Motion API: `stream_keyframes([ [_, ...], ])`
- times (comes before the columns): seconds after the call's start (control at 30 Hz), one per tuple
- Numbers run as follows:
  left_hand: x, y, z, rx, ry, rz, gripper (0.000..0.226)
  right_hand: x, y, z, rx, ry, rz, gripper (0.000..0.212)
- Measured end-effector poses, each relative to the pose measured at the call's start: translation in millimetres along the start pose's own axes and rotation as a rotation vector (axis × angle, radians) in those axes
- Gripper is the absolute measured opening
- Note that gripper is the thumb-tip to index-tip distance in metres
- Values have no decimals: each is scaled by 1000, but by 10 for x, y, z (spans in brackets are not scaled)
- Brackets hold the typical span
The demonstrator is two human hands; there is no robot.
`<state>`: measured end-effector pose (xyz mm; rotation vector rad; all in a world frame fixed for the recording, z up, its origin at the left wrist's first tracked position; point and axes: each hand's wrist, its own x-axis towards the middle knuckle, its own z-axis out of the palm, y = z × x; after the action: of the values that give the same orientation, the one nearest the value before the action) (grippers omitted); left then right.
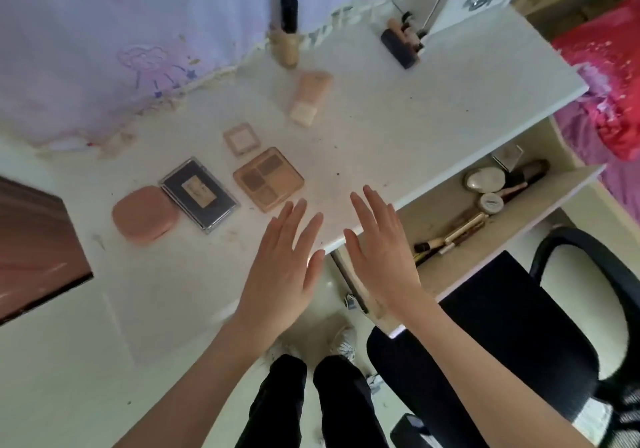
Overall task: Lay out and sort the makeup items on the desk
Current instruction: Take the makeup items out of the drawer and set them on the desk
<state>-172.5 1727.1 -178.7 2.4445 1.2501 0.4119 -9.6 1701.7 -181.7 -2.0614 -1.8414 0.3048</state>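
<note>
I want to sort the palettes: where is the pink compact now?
In the head view the pink compact lies on the desk's left part, touching the dark palette beside it.

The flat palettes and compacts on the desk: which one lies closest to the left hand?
The tan four-pan eyeshadow palette, just beyond the left hand fingertips. The dark clear-edged palette, pink compact and small square compact lie farther off.

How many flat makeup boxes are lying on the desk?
4: a pink compact, a dark palette touching it, a tan eyeshadow palette, and a small square one behind. The drawer may hide more.
</note>
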Motion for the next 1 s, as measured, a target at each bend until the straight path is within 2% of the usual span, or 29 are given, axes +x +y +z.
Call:
stream_keyframes([
  [0.13, 62, 568, 471, -56, -131, 97, 43, -294, 691, -158, 17, 69, 102, 40],
  [0.3, 240, 1019, 1073, -153, -330, 100, 41, -505, 1598, -274, -43, 3, 105, 33],
  [0.4, 446, 1137, 1407, -186, -490, 9, 40, -400, 2096, -270, -138, -145, 117, 28],
  [0.47, 600, 1145, 1646, -194, -605, -143, 40, -244, 2348, -249, -219, -318, 124, 30],
  [0.6, 761, 1111, 2051, -239, -700, -415, 36, 103, 2612, -167, -290, -595, 66, 49],
  [0.8, 824, 1116, 2447, -248, -695, -488, 35, 331, 2799, 11, -502, -869, -103, 49],
  [1.0, 890, 1151, 2590, -159, -790, -516, 27, 420, 2825, 122, -528, -996, -157, 35],
])
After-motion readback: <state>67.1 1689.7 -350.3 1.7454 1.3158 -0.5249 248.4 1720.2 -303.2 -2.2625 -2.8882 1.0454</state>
